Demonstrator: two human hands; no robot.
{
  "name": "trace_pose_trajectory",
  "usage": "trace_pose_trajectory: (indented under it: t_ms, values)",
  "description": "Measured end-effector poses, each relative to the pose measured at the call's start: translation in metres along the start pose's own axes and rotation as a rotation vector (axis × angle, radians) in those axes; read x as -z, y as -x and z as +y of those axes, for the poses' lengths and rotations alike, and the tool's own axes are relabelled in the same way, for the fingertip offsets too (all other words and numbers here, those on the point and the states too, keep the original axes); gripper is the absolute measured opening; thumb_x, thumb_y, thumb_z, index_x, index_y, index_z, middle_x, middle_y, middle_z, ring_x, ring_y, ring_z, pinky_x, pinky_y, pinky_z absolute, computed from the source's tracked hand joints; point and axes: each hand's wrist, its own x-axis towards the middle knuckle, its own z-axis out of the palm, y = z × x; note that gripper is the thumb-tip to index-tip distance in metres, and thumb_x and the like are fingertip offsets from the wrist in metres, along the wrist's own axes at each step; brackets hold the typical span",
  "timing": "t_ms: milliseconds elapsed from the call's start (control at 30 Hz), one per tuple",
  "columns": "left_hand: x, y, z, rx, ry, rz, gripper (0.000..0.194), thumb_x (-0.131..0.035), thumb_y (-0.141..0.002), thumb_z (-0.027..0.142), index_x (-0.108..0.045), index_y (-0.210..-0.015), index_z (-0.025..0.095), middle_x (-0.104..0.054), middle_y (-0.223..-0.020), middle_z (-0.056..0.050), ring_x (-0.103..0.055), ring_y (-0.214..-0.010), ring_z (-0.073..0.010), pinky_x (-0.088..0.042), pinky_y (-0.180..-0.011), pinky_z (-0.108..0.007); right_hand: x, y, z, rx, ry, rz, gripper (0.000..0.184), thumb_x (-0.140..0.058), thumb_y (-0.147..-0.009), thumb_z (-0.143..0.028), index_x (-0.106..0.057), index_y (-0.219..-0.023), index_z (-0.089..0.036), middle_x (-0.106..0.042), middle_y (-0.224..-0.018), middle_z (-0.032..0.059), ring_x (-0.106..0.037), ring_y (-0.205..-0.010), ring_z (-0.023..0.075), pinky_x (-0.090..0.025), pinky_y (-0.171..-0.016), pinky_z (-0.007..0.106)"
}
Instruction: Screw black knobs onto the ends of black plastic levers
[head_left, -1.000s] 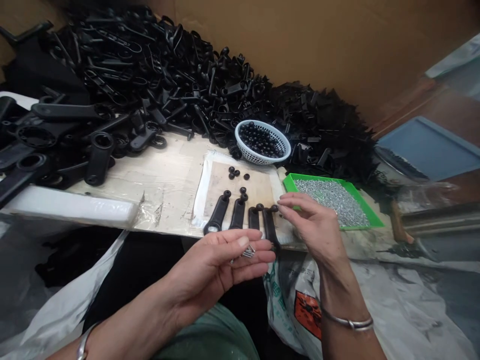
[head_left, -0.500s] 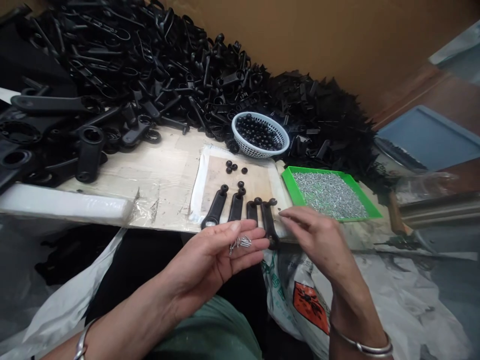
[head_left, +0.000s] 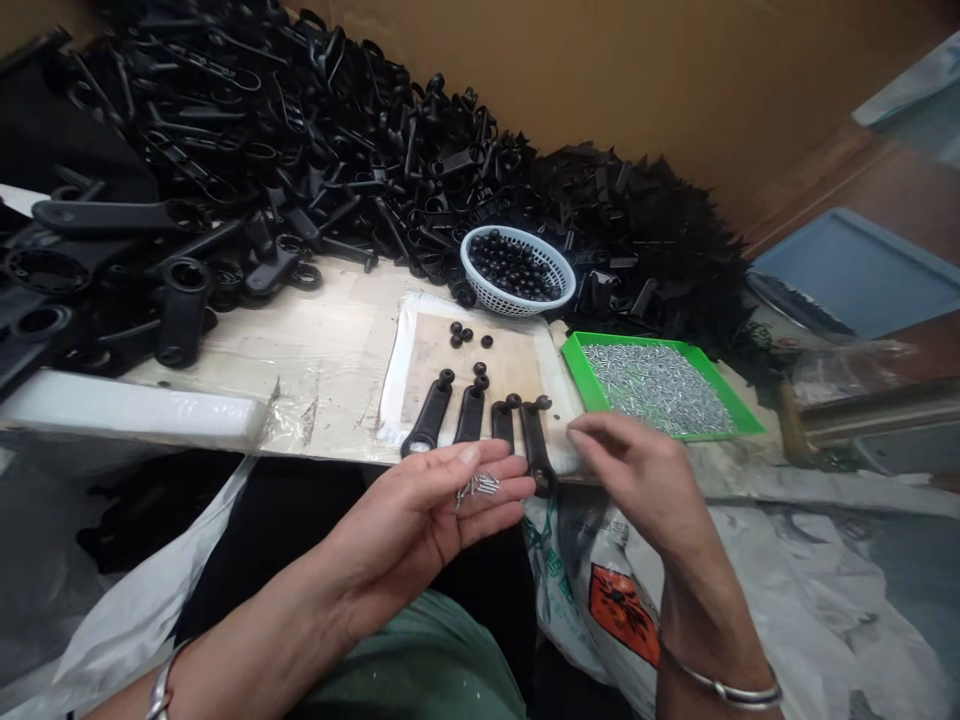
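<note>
My left hand [head_left: 442, 500] is held palm up with its fingers stretched out. Several small silver metal pins [head_left: 480, 486], perhaps screws, lie on it. To the right, my right hand [head_left: 637, 460] is in a pinch; whatever its fingertips hold, if anything, cannot be made out. In front of my hands, black plastic crank-shaped arms [head_left: 433, 410] lie in a row, each with a round black knob [head_left: 544, 402] at its far end. My left fingers hide the near ends of the middle ones. A few loose black knobs [head_left: 487, 341] sit farther back on the white-edged mat [head_left: 397, 370].
A green tray [head_left: 739, 412] full of silver pins stands right of the mat. Behind the mat is a pale blue basket [head_left: 517, 302] of black knobs. A large heap of black plastic parts [head_left: 300, 130] fills the back. White foam [head_left: 135, 405] lies along the left front edge.
My right hand has drawn back from the rightmost arm's knob, toward the right and me. My left hand stays palm up, its pins now in plainer view. The camera view has shifted slightly.
</note>
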Motion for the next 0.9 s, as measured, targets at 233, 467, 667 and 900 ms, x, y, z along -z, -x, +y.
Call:
trace_pose_trajectory:
  t_ms: [233,467,667,900]
  values:
    - [0.001,-0.002,0.000,-0.002,0.010,-0.014,0.028,-0.058,-0.093,0.017,-0.062,-0.117,0.003,-0.068,-0.116,-0.021,-0.067,-0.109,-0.0283,-0.053,-0.097,-0.037,-0.002,-0.008,-0.025,-0.005,-0.259,0.085,0.012,-0.066,-0.082,-0.027,-0.071,-0.091,-0.021,-0.071,-0.079,0.0011,-0.062,-0.060,0.0127,-0.052,-0.056,0.027]
    - [0.004,0.002,0.003,-0.035,0.025,-0.018,0.028,-0.057,-0.094,0.019,-0.062,-0.116,0.003,-0.068,-0.115,-0.022,-0.067,-0.109,-0.0284,-0.052,-0.098,-0.038,-0.015,-0.025,-0.032,0.316,0.005,0.111,0.008,-0.061,-0.087,-0.020,-0.068,-0.088,-0.023,-0.071,-0.088,0.0018,-0.063,-0.087,0.0183,-0.049,-0.082,0.036]
    - [0.005,0.000,0.004,-0.029,0.054,-0.014,0.029,-0.055,-0.094,0.019,-0.062,-0.117,0.003,-0.067,-0.117,-0.023,-0.068,-0.107,-0.0283,-0.054,-0.094,-0.036,-0.022,-0.034,-0.026,0.347,0.027,0.100,0.007,-0.062,-0.085,-0.019,-0.068,-0.085,-0.023,-0.066,-0.095,0.0038,-0.058,-0.097,0.0212,-0.045,-0.091,0.042]
    - [0.006,0.000,0.005,-0.036,0.077,-0.012,0.028,-0.054,-0.095,0.020,-0.063,-0.115,0.003,-0.066,-0.119,-0.022,-0.068,-0.106,-0.0278,-0.053,-0.095,-0.037,-0.028,-0.038,-0.024,0.308,0.000,0.078,0.005,-0.064,-0.084,-0.022,-0.069,-0.084,-0.023,-0.064,-0.096,0.0046,-0.057,-0.098,0.0216,-0.044,-0.091,0.043]
